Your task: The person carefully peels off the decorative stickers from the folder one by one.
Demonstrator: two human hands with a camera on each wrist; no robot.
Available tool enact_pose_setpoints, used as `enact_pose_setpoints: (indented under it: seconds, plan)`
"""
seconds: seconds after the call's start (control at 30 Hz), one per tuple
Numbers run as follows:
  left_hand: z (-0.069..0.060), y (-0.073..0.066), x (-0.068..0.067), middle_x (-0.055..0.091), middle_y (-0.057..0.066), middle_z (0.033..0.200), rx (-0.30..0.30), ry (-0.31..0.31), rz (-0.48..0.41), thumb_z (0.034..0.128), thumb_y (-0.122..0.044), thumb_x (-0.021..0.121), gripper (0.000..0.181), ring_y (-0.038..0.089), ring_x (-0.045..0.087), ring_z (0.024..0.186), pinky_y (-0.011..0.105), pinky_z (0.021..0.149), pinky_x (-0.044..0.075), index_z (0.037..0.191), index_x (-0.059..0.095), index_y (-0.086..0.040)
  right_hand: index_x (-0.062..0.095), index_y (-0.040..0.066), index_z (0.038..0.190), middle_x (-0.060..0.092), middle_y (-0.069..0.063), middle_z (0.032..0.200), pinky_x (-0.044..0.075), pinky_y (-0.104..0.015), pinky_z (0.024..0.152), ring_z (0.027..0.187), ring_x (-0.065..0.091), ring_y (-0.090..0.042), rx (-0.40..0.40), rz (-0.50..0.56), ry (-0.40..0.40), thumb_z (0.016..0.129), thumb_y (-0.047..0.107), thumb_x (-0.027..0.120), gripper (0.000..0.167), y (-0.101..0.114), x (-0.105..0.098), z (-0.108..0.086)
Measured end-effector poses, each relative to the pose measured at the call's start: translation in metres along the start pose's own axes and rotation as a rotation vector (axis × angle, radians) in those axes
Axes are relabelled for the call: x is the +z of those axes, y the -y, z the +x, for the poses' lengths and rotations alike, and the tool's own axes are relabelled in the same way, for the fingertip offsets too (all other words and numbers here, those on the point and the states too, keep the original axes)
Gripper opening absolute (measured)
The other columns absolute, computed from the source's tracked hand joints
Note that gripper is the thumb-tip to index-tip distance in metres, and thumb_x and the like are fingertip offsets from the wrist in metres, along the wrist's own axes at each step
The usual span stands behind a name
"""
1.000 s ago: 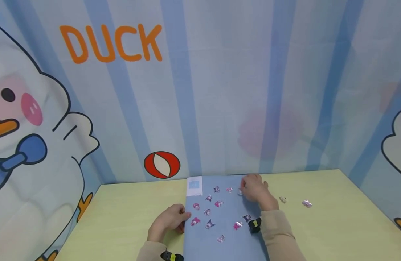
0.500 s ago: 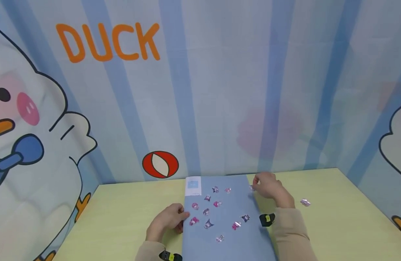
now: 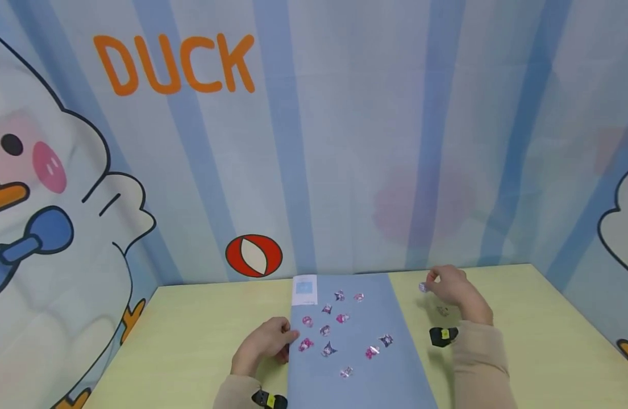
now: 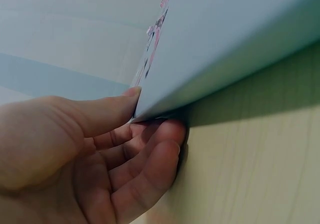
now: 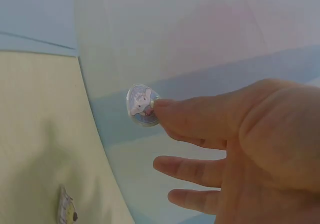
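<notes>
In the head view a blue sheet (image 3: 354, 363) lies on the table with several small character stickers on it, among them a pink one (image 3: 306, 344). My left hand (image 3: 265, 341) grips the sheet's left edge; the left wrist view has its thumb on top and curled fingers beneath the edge (image 4: 200, 58). Right of the sheet, my right hand (image 3: 454, 289) is above the table, pinching a round sticker (image 3: 423, 287) between thumb and finger. A white character shows on that sticker (image 5: 142, 105) in the right wrist view, where the other fingers extend apart.
A loose sticker (image 3: 442, 311) lies on the yellow table (image 3: 539, 341) beneath my right hand, also visible at the bottom of the right wrist view (image 5: 67, 206). A white label (image 3: 304, 291) is at the sheet's top left corner. A printed curtain (image 3: 344, 142) stands behind the table.
My right hand has moved right, off the sheet and over the table, carrying the round sticker away from the sheet's upper right part. My left hand stays at the left edge.
</notes>
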State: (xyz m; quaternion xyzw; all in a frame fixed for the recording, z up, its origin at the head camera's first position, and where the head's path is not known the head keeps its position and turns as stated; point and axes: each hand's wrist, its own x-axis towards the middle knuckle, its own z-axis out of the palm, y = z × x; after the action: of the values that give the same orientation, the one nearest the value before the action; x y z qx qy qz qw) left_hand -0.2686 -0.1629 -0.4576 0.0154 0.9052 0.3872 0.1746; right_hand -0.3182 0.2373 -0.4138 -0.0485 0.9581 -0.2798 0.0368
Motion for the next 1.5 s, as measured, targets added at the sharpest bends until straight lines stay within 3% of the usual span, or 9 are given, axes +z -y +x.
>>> enact_pose_setpoints:
  seconds: [0.2, 0.37, 0.6, 0.87, 1.17, 1.3, 1.4, 1.5]
  plan:
    - [0.0, -0.003, -0.002, 0.061, 0.008, 0.073, -0.005, -0.009, 0.001, 0.0984, -0.02, 0.06, 0.017, 0.018, 0.059, 0.06, 0.03, 0.061, 0.051, 0.091, 0.058, -0.005, 0.058, 0.002, 0.096, 0.055, -0.018, 0.1, 0.04, -0.045, 0.071, 0.094, 0.044, -0.039, 0.027, 0.028, 0.015, 0.099, 0.021, 0.054, 0.019, -0.019, -0.008, 0.003]
    - [0.0, -0.002, -0.001, 0.061, 0.008, 0.072, -0.003, -0.009, -0.001, 0.0983, -0.02, 0.06, 0.017, 0.018, 0.059, 0.06, 0.03, 0.061, 0.051, 0.091, 0.057, -0.005, 0.057, 0.0, 0.096, 0.055, -0.021, 0.102, 0.04, -0.051, 0.074, 0.097, 0.044, -0.045, 0.048, 0.051, 0.001, 0.098, 0.02, 0.051, 0.02, -0.043, -0.014, -0.001]
    - [-0.001, 0.0, -0.002, 0.061, 0.008, 0.073, -0.009, -0.012, 0.008, 0.0982, -0.021, 0.06, 0.017, 0.018, 0.059, 0.061, 0.031, 0.063, 0.05, 0.091, 0.057, -0.006, 0.052, 0.003, 0.101, 0.044, -0.023, 0.105, 0.042, -0.041, 0.063, 0.089, 0.042, -0.038, 0.219, 0.178, 0.026, 0.1, 0.023, 0.045, 0.022, -0.073, -0.013, -0.013]
    - [-0.003, -0.001, -0.004, 0.06, 0.008, 0.071, 0.029, -0.008, -0.009, 0.0988, -0.019, 0.059, 0.017, 0.018, 0.059, 0.058, 0.03, 0.06, 0.051, 0.09, 0.056, -0.004, 0.051, 0.008, 0.084, 0.048, -0.022, 0.095, 0.026, -0.069, 0.072, 0.096, 0.035, -0.052, 0.198, 0.028, -0.026, 0.095, 0.016, 0.043, 0.017, -0.083, -0.012, -0.01]
    - [-0.004, -0.001, -0.003, 0.061, 0.008, 0.071, 0.022, 0.008, -0.014, 0.0987, -0.019, 0.06, 0.018, 0.018, 0.059, 0.058, 0.03, 0.059, 0.051, 0.089, 0.056, -0.004, 0.051, 0.009, 0.078, 0.044, -0.023, 0.094, 0.02, -0.068, 0.072, 0.093, 0.03, -0.05, 0.211, -0.002, -0.055, 0.09, 0.009, 0.044, 0.014, -0.091, -0.004, -0.006]
    - [-0.003, -0.001, -0.003, 0.061, 0.008, 0.071, 0.022, 0.005, -0.015, 0.099, -0.019, 0.059, 0.018, 0.018, 0.059, 0.058, 0.03, 0.059, 0.051, 0.089, 0.056, -0.004, 0.056, 0.005, 0.092, 0.044, -0.028, 0.102, 0.019, -0.072, 0.075, 0.099, 0.028, -0.054, 0.217, -0.006, -0.064, 0.093, 0.014, 0.05, 0.011, -0.092, -0.004, -0.005]
    - [-0.003, -0.001, -0.003, 0.061, 0.008, 0.071, 0.017, 0.004, -0.017, 0.0989, -0.019, 0.059, 0.018, 0.018, 0.059, 0.058, 0.03, 0.059, 0.051, 0.089, 0.056, -0.005, 0.055, 0.001, 0.108, 0.041, -0.035, 0.111, 0.019, -0.077, 0.079, 0.105, 0.026, -0.058, 0.233, -0.026, -0.064, 0.094, 0.02, 0.056, 0.024, -0.092, -0.004, -0.004]
    - [-0.002, 0.001, -0.002, 0.061, 0.008, 0.071, 0.015, 0.003, -0.02, 0.0988, -0.019, 0.059, 0.018, 0.018, 0.059, 0.058, 0.03, 0.059, 0.051, 0.089, 0.056, -0.004, 0.053, -0.002, 0.114, 0.039, -0.037, 0.113, 0.017, -0.078, 0.081, 0.108, 0.024, -0.06, 0.243, -0.037, -0.074, 0.093, 0.021, 0.058, 0.032, -0.09, -0.004, -0.003]
